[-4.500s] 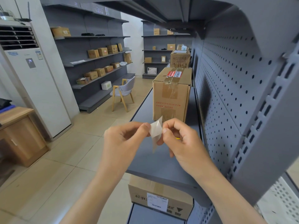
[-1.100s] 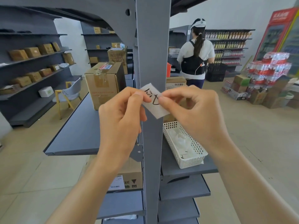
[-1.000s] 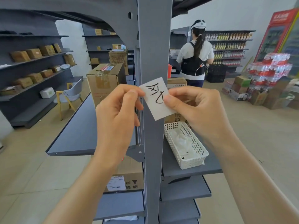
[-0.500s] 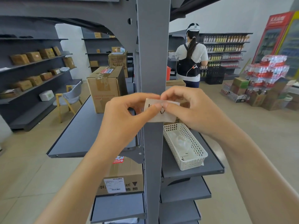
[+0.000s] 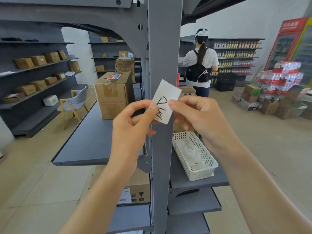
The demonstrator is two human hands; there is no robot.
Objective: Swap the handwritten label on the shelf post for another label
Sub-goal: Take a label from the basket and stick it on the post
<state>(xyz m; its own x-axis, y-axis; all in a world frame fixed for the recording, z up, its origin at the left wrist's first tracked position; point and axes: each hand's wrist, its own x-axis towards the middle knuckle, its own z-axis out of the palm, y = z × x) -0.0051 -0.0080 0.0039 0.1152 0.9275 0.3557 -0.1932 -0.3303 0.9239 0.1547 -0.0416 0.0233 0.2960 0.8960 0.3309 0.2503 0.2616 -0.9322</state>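
Clearly, the head view, the only one, shows both hands meeting at the grey shelf post [image 5: 163, 65]. The left hand [image 5: 131, 130] pinches the label [image 5: 166, 100] at its lower left edge, and the right hand [image 5: 199, 119] pinches its right edge, so each grip is clenched on the paper. The label sits directly in front of the post's face, between the two hands, its long axis tilted a little right of upright rather than lined up with the post. Neither hand looks nearer; they share it evenly. It is a white paper slip with black handwritten strokes across its lower half. Whether its back touches the metal cannot be told. Pressing it on would likely call for squaring it first.
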